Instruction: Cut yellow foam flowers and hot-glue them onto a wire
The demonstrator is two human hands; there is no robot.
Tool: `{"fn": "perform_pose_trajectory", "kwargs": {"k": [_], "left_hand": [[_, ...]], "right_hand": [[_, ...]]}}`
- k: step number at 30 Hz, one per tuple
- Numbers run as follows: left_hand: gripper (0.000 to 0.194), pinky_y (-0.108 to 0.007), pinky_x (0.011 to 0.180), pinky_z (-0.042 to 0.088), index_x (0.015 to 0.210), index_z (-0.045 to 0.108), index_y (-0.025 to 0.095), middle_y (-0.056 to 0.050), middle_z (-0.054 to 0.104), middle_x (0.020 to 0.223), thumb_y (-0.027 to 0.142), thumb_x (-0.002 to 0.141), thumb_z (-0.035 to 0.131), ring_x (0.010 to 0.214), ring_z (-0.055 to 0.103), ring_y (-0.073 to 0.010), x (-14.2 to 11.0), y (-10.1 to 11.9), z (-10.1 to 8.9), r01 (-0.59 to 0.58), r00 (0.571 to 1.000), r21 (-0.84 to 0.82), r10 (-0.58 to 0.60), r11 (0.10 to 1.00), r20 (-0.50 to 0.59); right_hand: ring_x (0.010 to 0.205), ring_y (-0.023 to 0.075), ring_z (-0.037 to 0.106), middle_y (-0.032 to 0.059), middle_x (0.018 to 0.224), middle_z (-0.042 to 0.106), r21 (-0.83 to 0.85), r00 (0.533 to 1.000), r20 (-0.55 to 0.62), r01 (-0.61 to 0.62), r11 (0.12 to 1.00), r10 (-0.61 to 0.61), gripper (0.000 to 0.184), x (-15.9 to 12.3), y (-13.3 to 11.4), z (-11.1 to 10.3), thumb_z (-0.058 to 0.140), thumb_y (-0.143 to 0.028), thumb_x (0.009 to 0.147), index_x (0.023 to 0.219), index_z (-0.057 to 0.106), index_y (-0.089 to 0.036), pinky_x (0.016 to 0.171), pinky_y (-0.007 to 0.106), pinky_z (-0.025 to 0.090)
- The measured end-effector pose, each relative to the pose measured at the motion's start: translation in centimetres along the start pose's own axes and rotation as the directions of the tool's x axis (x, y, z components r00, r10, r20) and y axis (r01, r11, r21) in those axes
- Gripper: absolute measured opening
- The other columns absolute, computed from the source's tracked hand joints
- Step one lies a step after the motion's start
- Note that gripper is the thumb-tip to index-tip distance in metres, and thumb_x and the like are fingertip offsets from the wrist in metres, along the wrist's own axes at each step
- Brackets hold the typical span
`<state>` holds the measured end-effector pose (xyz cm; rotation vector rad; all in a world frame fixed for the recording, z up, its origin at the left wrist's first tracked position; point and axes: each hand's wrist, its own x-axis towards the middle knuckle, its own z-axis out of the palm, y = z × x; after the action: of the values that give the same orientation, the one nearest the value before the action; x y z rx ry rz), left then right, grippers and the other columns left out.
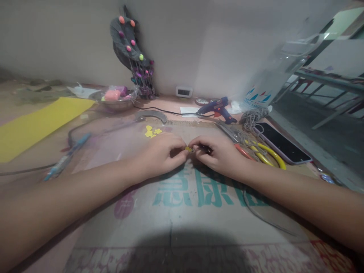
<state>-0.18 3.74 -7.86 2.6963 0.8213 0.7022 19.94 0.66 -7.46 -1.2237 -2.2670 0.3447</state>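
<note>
Over the printed cardboard sheet point(127, 235), my two hands meet at the fingertips. My left hand point(163, 153) is closed in a pinch on a small yellow piece point(189, 149). The fingers of my right hand point(220, 155) are also pinched, right beside that piece. Something small and dark shows within the right hand's grip, but its kind is unclear. Several yellow flower-shaped cutouts point(152, 131) lie just beyond my left hand. Scissors with orange-red handles point(243, 151) rest to the right of my right hand, next to a yellow-handled tool point(269, 153).
A blue glue gun point(217, 110) with a lit red light and a cord lies at the back. On the right are grey string point(253, 118) and a phone point(281, 142). Yellow sheet point(42, 127), blue pen point(66, 157) and bowl point(116, 104) are left. A decorated grey crescent point(125, 41) leans on the wall.
</note>
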Motion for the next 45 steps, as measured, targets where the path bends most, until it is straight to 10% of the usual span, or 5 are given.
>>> {"fn": "perform_pose_trajectory", "kwargs": {"k": [18, 29, 45], "left_hand": [[0.024, -0.028, 0.065, 0.034, 0.065, 0.057, 0.016, -0.001, 0.056, 0.063, 0.024, 0.087, 0.050, 0.064, 0.048, -0.0147, 0.14, -0.21, 0.20, -0.031, 1.000, 0.001, 0.031, 1.000, 0.005], [0.031, -0.027, 0.060, 0.031, 0.063, 0.057, 0.015, 0.001, 0.051, 0.061, 0.026, 0.091, 0.047, 0.062, 0.046, -0.0125, 0.06, -0.15, -0.17, 0.102, 0.995, -0.074, -0.101, 0.992, 0.009], [0.024, -0.028, 0.064, 0.034, 0.067, 0.058, 0.015, -0.001, 0.057, 0.064, 0.024, 0.088, 0.050, 0.064, 0.049, -0.0145, 0.14, -0.44, 0.21, 0.010, 1.000, -0.018, -0.010, 1.000, -0.004]], "right_hand": [[0.063, 0.0129, 0.053, 0.0018, 0.071, 0.064, -0.044, 1.000, 0.023, 0.013, 0.999, -0.012, 0.018, 0.11, 0.44, 0.34, 0.055, -0.015, 0.077, 0.089, 0.068, -0.016, 0.059, 0.023, 0.038], [0.056, 0.0110, 0.051, -0.0007, 0.066, 0.061, 0.261, 0.981, -0.099, -0.134, 0.956, 0.165, 0.023, 0.68, 0.11, -0.43, 0.049, -0.024, 0.089, 0.103, 0.065, -0.013, 0.054, 0.023, 0.038], [0.064, 0.0128, 0.057, 0.0021, 0.074, 0.068, -0.012, 1.000, -0.015, 0.021, 1.000, -0.021, 0.016, 0.28, 0.65, 0.18, 0.059, -0.019, 0.080, 0.092, 0.069, -0.016, 0.060, 0.022, 0.040]]}}
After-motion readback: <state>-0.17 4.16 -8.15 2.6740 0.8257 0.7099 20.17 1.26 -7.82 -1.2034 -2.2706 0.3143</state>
